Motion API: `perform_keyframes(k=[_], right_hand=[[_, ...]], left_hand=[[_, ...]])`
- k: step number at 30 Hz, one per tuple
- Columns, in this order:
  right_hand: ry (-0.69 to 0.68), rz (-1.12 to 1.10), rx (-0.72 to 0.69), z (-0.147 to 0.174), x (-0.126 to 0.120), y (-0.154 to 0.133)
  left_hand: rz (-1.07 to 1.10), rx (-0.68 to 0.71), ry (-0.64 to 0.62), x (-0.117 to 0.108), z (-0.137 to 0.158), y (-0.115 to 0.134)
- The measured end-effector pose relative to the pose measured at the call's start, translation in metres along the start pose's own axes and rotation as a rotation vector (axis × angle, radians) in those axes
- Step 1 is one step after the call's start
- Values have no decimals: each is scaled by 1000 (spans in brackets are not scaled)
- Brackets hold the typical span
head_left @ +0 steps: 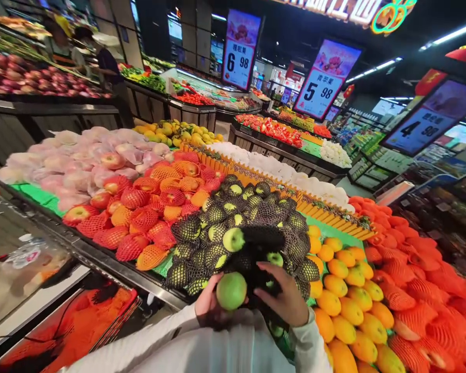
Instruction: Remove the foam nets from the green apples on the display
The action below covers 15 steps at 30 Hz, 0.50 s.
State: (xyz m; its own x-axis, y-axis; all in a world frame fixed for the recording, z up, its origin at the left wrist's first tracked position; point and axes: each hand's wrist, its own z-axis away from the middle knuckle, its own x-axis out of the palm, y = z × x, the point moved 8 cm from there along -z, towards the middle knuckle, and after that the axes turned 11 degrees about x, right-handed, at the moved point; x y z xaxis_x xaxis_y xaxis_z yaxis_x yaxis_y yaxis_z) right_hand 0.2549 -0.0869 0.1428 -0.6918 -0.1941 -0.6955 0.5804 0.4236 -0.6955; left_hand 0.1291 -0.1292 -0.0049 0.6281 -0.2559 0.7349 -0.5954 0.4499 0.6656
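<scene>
In the head view, my left hand (pixel 206 304) is closed around a bare green apple (pixel 231 291), low in front of my body. To its right, my right hand (pixel 285 298) has its fingers apart and curved, with nothing visible in them. Both hands are over the near edge of a heap of green apples in black mesh sleeves (pixel 252 207). Just beyond the held fruit, another green apple (pixel 233 240) shows its bare top. Dark shadow between my hands hides what lies there.
Red apples in red and orange foam nets (pixel 143 217) lie left, beside paper-wrapped fruit (pixel 85 155). Orange oval fruit (pixel 349 311) and red-netted fruit (pixel 423 280) fill the right. An orange slatted divider (pixel 279 184) runs behind. A red shopping basket (pixel 101 321) is lower left; people stand further back.
</scene>
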Motion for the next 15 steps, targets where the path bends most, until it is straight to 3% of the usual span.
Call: perform_keyframes(k=[3, 7, 15], right_hand=[[326, 143, 25, -10, -39, 14], [651, 259, 134, -20, -68, 37], [661, 103, 414, -43, -47, 83]], left_hand=[[335, -115, 12, 6, 4, -1], [443, -122, -35, 14, 4, 4], [451, -55, -84, 18, 11, 8]])
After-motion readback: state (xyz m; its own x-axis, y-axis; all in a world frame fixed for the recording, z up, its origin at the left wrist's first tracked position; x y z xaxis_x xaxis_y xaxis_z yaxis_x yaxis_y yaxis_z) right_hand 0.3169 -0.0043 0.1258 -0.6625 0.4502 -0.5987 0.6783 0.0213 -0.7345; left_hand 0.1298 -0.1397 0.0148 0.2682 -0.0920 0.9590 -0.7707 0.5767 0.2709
